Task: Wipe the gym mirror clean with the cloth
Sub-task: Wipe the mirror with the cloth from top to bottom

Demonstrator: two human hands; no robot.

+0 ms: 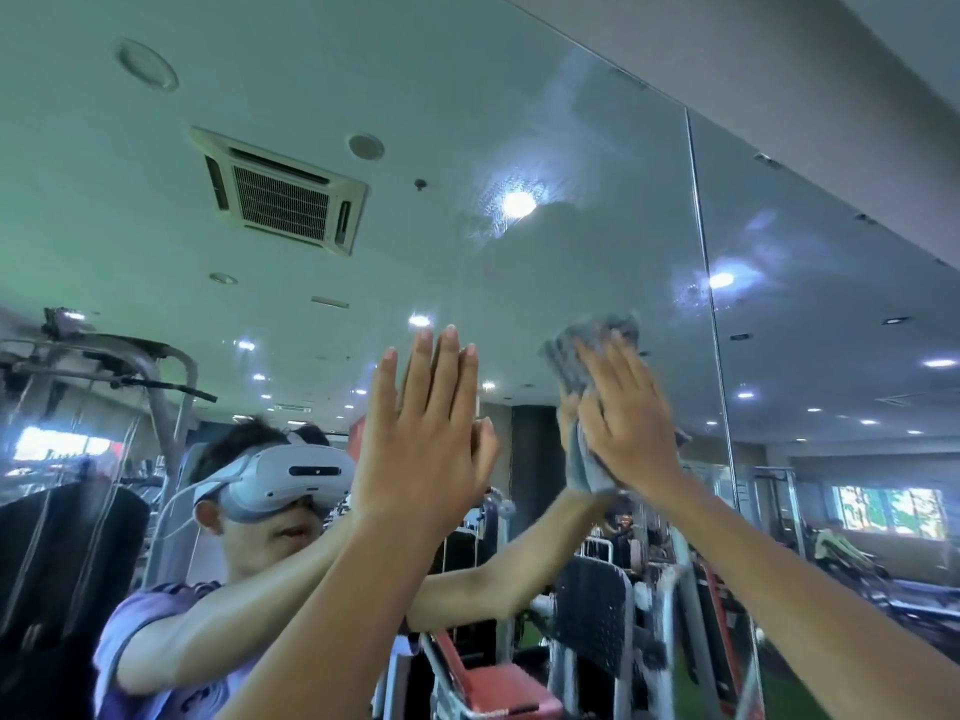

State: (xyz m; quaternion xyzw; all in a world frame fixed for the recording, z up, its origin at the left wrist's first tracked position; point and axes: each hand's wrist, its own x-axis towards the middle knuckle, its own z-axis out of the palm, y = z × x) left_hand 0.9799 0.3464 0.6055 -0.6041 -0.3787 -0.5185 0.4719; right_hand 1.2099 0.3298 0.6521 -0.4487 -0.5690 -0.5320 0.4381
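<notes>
A large wall mirror (571, 148) fills the view, with hazy smears across its upper right. My right hand (628, 423) presses a grey cloth (576, 356) flat against the glass at about head height, fingers spread over it; the cloth bunches out above and below the palm. My left hand (426, 433) lies flat on the mirror to the left of the cloth, fingers straight and together, holding nothing. Both forearms reach up from the lower edge of the view.
A vertical seam (709, 304) between mirror panels runs just right of the cloth. The glass reflects a person wearing a headset (280, 483), gym machines (104, 387), a red padded bench (498, 688) and ceiling lights.
</notes>
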